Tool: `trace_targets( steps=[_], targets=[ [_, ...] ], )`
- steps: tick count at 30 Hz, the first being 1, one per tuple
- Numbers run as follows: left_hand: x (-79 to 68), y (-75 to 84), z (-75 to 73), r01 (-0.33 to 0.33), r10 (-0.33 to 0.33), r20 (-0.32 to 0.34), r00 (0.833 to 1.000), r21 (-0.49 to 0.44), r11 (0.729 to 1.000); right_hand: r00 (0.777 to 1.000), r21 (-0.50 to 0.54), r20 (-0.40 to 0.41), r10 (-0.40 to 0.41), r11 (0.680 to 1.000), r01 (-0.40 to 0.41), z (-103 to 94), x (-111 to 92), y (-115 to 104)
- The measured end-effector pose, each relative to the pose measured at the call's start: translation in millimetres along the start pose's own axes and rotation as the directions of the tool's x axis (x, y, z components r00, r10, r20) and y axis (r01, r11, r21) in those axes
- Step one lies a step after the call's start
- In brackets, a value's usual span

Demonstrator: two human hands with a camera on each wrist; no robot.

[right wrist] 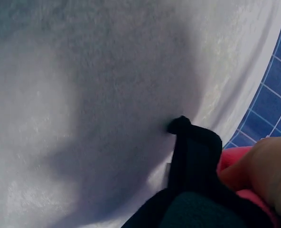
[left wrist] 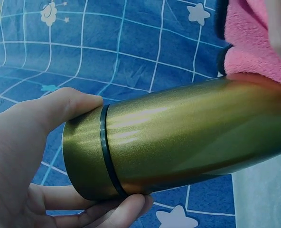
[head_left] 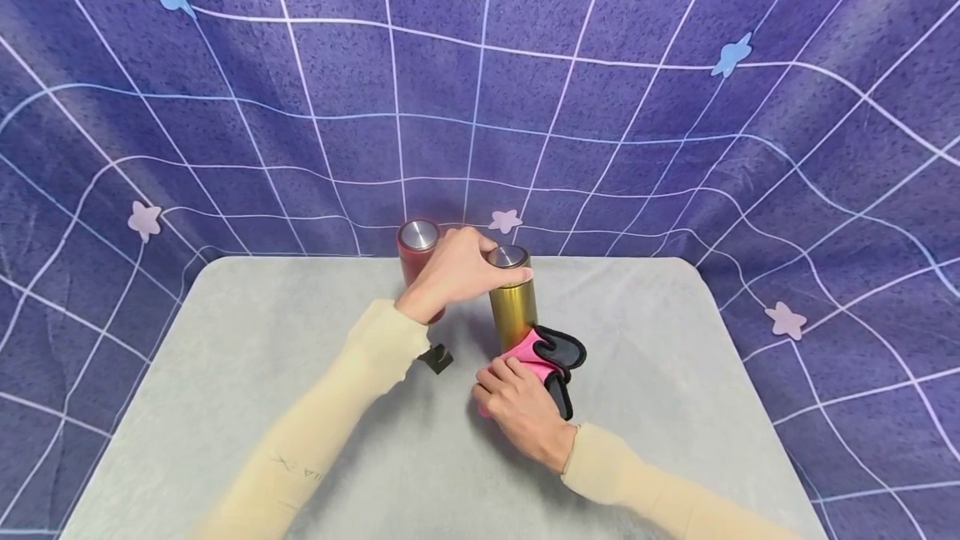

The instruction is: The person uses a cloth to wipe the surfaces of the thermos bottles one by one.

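A gold vacuum flask [head_left: 513, 307] with a steel-topped lid stands near the back middle of the table. My left hand [head_left: 463, 263] grips it round the lid, thumb on one side and fingers on the other, as the left wrist view shows closely. Low on the flask's front lies a pink cloth [left wrist: 254, 42] with black-edged dark grey parts. My right hand [head_left: 521, 407] holds this cloth bunched under curled fingers, against the flask's lower end. In the right wrist view a black-edged dark part [right wrist: 197, 156] of the cloth hangs beside the hand.
A red flask [head_left: 415, 263] stands to the left, partly hidden behind my left hand and wrist. A small dark folded piece [head_left: 437, 359] lies on the grey table [head_left: 247, 357] near my left cuff. Purple-blue curtain [head_left: 330, 132] with a line grid and stars encloses the table's back and sides.
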State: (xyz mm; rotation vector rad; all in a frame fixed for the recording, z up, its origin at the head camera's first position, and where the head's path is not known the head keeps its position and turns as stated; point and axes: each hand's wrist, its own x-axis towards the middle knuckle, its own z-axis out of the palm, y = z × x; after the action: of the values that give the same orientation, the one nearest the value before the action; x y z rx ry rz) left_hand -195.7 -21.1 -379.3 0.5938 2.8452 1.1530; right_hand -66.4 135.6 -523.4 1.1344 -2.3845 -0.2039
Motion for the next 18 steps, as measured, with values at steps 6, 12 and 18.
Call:
trace_targets(
  steps=[6,12,18],
  targets=[
    [-2.6,4.3,0.1,-0.001,0.001,-0.003,1.0,0.009,1.0,0.997,0.025,-0.083,0.004,1.0,-0.002,-4.0,10.0,7.5],
    [-2.4,4.7,3.3,-0.005,0.006,-0.026,1.0,0.057,0.998,0.985,0.046,-0.171,0.023,0.999,-0.015,-9.2,22.4,19.2],
    [-1.6,4.6,6.7,-0.006,0.009,-0.038,0.999,0.068,0.998,0.971,0.022,-0.237,0.03,0.999,-0.026,-20.2,36.0,31.3]
  ],
)
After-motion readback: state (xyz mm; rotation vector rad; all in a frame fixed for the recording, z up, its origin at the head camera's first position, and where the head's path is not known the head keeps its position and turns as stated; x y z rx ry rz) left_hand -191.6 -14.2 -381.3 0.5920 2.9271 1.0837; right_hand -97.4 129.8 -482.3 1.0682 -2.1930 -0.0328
